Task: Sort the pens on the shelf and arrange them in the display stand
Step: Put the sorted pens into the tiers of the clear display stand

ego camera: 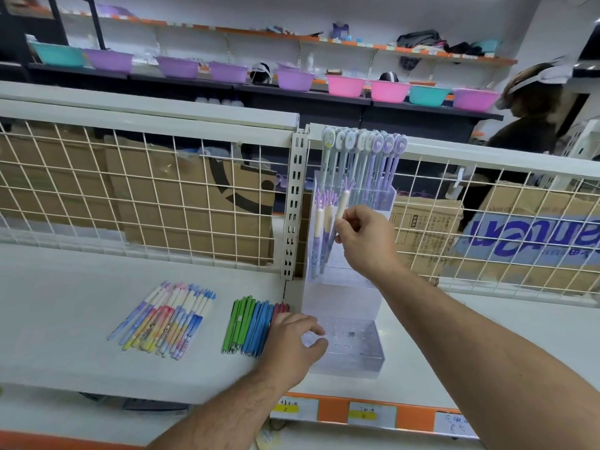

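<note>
In the head view, the right hand (363, 238) is up at the middle tier of the clear display stand (350, 352), its grip pinching a cream pen (342, 203) with a purple tuft between thumb and fingertips. The pen stands nearly upright, tuft up and tip down, its long axis leaning a touch to the stand's left. Just beside it on that side, two matching pens (319, 235) sit in the same tier, and a row of tall capped pens (363, 157) fills the stand's back tier. My read is that the free holes lie straight below the tip, so the drop runs along the pen's own axis and the right hand does it. The left hand (292, 339) sits at the stand's front lower corner, fingers curled; I cannot tell whether it clasps the edge or only rests there. Left of the stand, green, blue and red pens (250, 326) lie flat on the shelf (65, 303), with pastel pens (165, 319) further left.
</note>
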`<action>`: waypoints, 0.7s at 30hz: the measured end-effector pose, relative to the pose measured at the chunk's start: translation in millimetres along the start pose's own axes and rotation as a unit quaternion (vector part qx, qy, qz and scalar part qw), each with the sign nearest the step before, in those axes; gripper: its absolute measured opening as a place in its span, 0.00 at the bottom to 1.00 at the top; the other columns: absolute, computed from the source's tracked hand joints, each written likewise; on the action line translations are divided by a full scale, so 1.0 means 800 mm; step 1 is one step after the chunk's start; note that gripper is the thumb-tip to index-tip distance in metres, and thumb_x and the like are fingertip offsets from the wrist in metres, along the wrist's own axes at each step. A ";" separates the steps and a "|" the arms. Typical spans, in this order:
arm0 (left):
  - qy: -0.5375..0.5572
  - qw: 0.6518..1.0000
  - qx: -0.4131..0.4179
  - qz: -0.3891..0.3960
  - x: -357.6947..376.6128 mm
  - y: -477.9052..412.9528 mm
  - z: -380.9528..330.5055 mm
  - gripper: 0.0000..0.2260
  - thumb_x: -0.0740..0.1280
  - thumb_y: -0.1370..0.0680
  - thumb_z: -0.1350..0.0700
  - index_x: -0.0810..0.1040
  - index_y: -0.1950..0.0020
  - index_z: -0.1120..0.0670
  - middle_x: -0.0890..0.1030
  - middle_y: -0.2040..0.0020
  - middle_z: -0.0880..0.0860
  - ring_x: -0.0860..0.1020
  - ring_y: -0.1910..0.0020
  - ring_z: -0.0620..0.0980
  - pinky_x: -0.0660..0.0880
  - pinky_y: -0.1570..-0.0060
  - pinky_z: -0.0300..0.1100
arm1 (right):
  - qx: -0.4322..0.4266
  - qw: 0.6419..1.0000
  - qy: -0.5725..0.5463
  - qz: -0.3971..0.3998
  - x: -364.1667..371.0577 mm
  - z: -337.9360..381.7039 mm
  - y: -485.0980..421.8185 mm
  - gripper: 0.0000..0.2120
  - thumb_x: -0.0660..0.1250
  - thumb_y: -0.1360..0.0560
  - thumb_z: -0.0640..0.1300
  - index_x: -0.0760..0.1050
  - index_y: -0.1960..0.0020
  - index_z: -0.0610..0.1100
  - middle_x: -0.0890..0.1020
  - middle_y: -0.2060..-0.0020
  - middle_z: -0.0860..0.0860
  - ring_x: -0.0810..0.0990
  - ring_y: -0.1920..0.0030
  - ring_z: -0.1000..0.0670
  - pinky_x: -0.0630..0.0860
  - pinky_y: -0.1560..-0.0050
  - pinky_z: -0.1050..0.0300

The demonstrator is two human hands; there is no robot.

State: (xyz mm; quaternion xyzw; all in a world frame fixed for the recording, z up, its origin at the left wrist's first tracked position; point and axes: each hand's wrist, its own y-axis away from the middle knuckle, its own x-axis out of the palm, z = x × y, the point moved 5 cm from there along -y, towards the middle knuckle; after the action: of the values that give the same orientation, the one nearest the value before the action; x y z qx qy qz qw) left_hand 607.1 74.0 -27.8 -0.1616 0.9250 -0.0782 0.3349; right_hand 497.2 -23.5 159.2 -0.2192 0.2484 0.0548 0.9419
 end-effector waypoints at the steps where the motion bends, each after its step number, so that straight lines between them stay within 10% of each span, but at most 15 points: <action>1: -0.001 1.000 0.000 0.000 0.000 0.000 0.000 0.04 0.72 0.24 0.49 0.80 0.51 0.41 0.75 0.44 0.37 0.66 0.40 0.38 0.63 0.36 0.35 | 0.002 1.000 0.000 0.001 0.001 -0.001 0.001 0.08 0.66 0.19 0.45 0.77 0.57 0.48 0.84 0.62 0.50 0.82 0.59 0.48 0.79 0.60 0.55; 21: 0.005 1.000 -0.008 -0.001 0.002 0.001 0.003 0.05 0.72 0.25 0.49 0.80 0.52 0.41 0.75 0.44 0.35 0.66 0.39 0.38 0.64 0.35 0.37 | 0.009 0.998 0.051 0.035 0.024 -0.031 0.013 0.08 0.65 0.20 0.45 0.80 0.55 0.45 0.83 0.63 0.51 0.82 0.61 0.50 0.78 0.62 0.58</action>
State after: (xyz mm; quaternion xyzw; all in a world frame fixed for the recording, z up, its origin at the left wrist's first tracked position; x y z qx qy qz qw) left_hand 607.1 73.6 -30.9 -0.1648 0.9269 -0.0718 0.3293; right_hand 500.7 -25.1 126.4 -0.2043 0.3038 0.0744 0.9276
